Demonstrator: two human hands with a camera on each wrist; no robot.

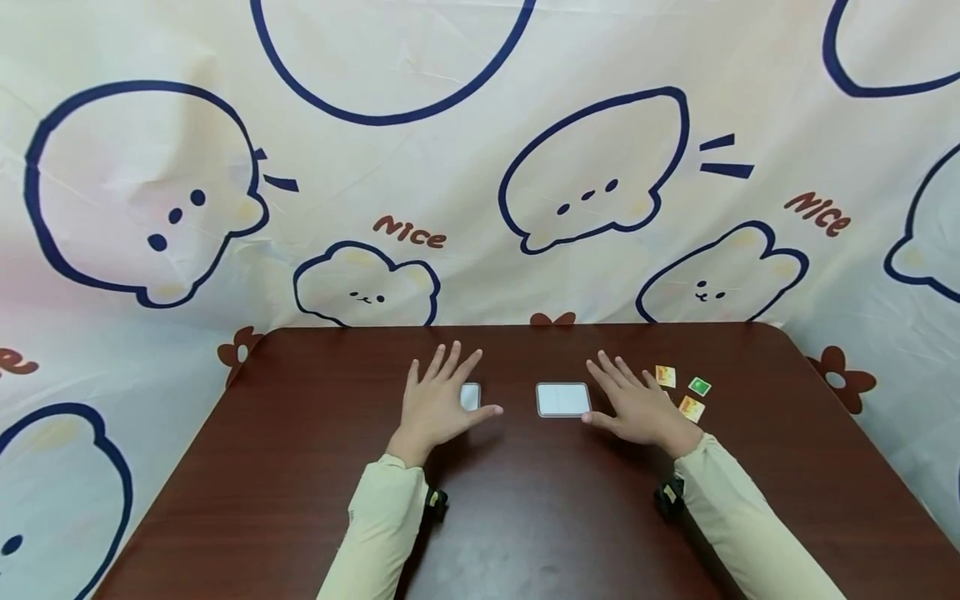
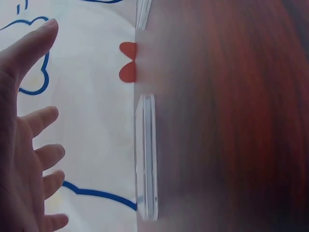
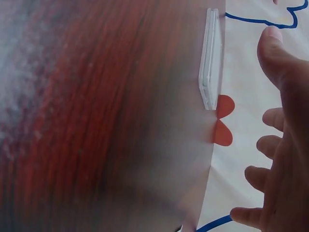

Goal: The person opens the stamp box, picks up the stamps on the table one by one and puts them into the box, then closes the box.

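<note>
My left hand [image 1: 437, 403] hovers over the table with its fingers spread and holds nothing. Beneath it, partly covered in the head view, lies a flat white rectangular case [image 1: 470, 397]; the left wrist view shows this case [image 2: 147, 157] edge-on, with clear edges. My right hand [image 1: 637, 405], also spread and holding nothing, is raised at the right. By its thumb tip lies a second white rectangular case [image 1: 563, 400], seen edge-on as a thin clear-edged case [image 3: 209, 58] in the right wrist view.
Right of my right hand lie small cards: an orange-yellow card [image 1: 665, 377], a green card [image 1: 700, 386] and another orange-yellow card [image 1: 692, 408], with one more partly hidden by the hand. The dark wooden table [image 1: 525, 517] ends at a patterned white cloth [image 1: 480, 183].
</note>
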